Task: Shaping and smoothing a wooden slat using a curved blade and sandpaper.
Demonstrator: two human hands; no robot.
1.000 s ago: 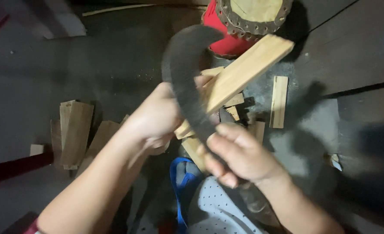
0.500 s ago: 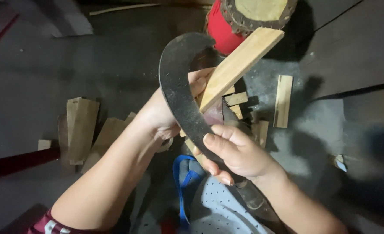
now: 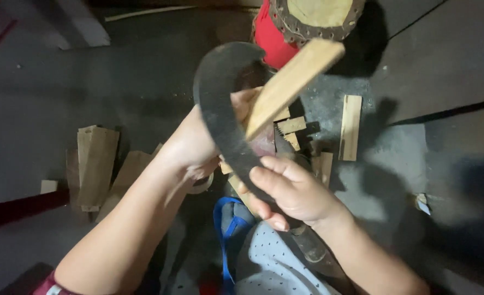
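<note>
Compared with a second ago, my hands and the tool sit in nearly the same grip; the wooden slat [image 3: 291, 84] now points a little higher, its far end overlapping the red base of the round block [image 3: 272, 38], and the curved blade tip has moved closer to that block.

My left hand [image 3: 198, 145] is closed around the lower end of the wooden slat and holds it tilted, the far end raised toward the upper right. My right hand [image 3: 294, 191] is closed around the handle of the curved blade [image 3: 220, 109], a dark, sickle-shaped tool. The blade arcs up and over my left hand, and its inner edge meets the slat near my left fingers. Whether the edge has entered the wood I cannot tell.

The surface below is a dark grey floor [image 3: 89, 82], dull and dusty, with pale wood dust scattered beneath the work. The lighting is low, and the corners of the view fall into shadow.

A round block with a tan top face, a studded rim and a red base stands at the upper edge. Cut wood pieces [image 3: 351, 125] lie on the floor right of the blade, with shorter offcuts just behind it. Broader wood pieces [image 3: 94, 164] lie to the left, near my left forearm. A blue strap [image 3: 225, 240] and dotted grey fabric [image 3: 274, 267] occupy the lower middle. My right hand hides most of the tool handle.
</note>
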